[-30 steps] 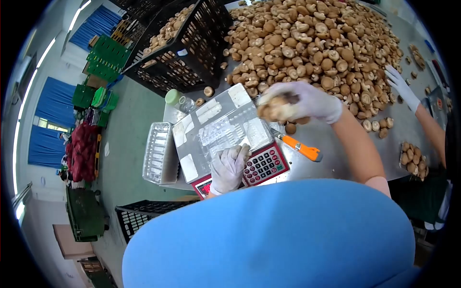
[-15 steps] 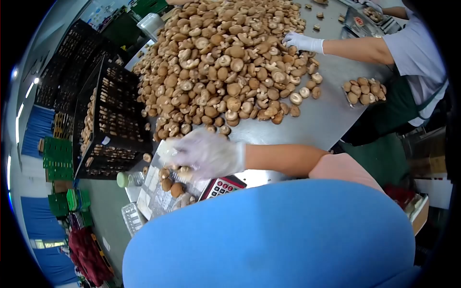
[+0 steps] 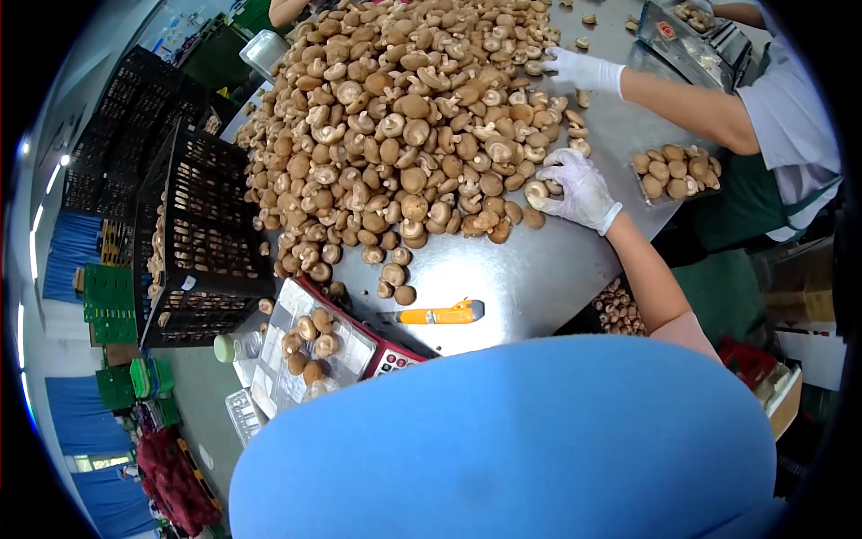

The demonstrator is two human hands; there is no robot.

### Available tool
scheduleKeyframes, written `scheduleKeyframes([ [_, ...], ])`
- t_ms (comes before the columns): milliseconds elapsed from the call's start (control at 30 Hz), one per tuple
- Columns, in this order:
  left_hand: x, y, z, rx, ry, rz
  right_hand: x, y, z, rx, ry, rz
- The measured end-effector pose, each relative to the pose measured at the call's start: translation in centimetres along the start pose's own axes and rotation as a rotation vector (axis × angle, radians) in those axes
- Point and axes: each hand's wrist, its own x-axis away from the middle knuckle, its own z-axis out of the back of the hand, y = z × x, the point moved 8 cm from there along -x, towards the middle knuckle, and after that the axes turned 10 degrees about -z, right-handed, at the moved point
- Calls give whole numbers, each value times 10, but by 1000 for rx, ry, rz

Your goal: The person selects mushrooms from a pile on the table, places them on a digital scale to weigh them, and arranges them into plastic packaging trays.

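Note:
My right hand [image 3: 582, 193], in a white glove, is at the right edge of a large pile of shiitake mushrooms [image 3: 413, 144]. Its fingers curl round a shiitake mushroom [image 3: 537, 192], with another pale one against it. Low on the left, several mushrooms [image 3: 310, 341] lie in a clear plastic tray on a scale with a red rim and keypad [image 3: 392, 362]. A whitish shape at the tray's near end may be my left hand's gloved fingertips [image 3: 321, 388]; the blue-covered front of my body hides the rest.
An orange utility knife [image 3: 442, 313] lies on the metal table [image 3: 516, 278]. Black crates [image 3: 202, 234] stand to the left. Across the table, a co-worker's gloved hand [image 3: 584, 72] touches the pile. A filled tray of mushrooms [image 3: 675, 171] sits at the right edge.
My right hand has moved from above the scale, rightward to the pile's edge, and now grips a mushroom. More mushrooms show in the tray, and the utility knife is uncovered.

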Motion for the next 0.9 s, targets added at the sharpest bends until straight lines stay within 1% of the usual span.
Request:
scheduleKeyframes([
  [67, -1, 5, -1, 27, 29, 5, -6, 0, -4, 75, -12, 30],
  [100, -3, 9, -1, 57, 60, -6, -8, -2, -4, 66, 52, 94],
  [167, -12, 27, -2, 131, 139, -51, -9, -17, -5, 84, 37, 81],
  [200, -20, 39, -2, 184, 179, -105, -8, -20, -6, 112, 32, 59],
  [233, -33, 55, -2, 238, 213, -166, -4, -20, -6, 135, 123, 108],
  [300, -63, 95, 1, 338, 253, -335, -1, -12, -9, 117, 100, 70],
  [333, -80, 119, 3, 351, 238, -449, 0, -6, -11, 108, 82, 33],
  [367, -98, 149, 7, 365, 197, -596, 4, -7, -6, 144, 110, 92],
  [400, -108, 161, 1, 361, 196, -599, 8, -3, -5, 140, 112, 92],
  [467, -123, 196, -29, 428, -50, -677, 15, 3, 4, 16, 178, 94],
  [500, -131, 208, -41, 468, -85, -677, 20, 4, 9, 18, 182, 88],
  [567, -150, 234, -65, 525, -175, -660, 32, 11, 29, -47, 279, -11],
  [600, -156, 247, -79, 507, -243, -675, 37, 14, 31, -39, 284, -17],
  [667, -166, 283, -94, 397, -336, -824, 47, 30, 44, 6, 380, -117],
  [733, -159, 304, -118, 301, -353, -957, 49, 40, 52, 15, 395, -163],
  [767, -156, 311, -126, 224, -292, -1027, 48, 44, 56, 37, 381, -196],
  [800, -154, 314, -136, 229, -287, -1032, 47, 48, 58, 56, 366, -229],
  [867, -152, 316, -160, 62, -470, -1014, 36, 52, 63, 92, 338, -273],
  [900, -153, 315, -156, 39, -371, -1066, 29, 55, 62, 124, 303, -314],
])
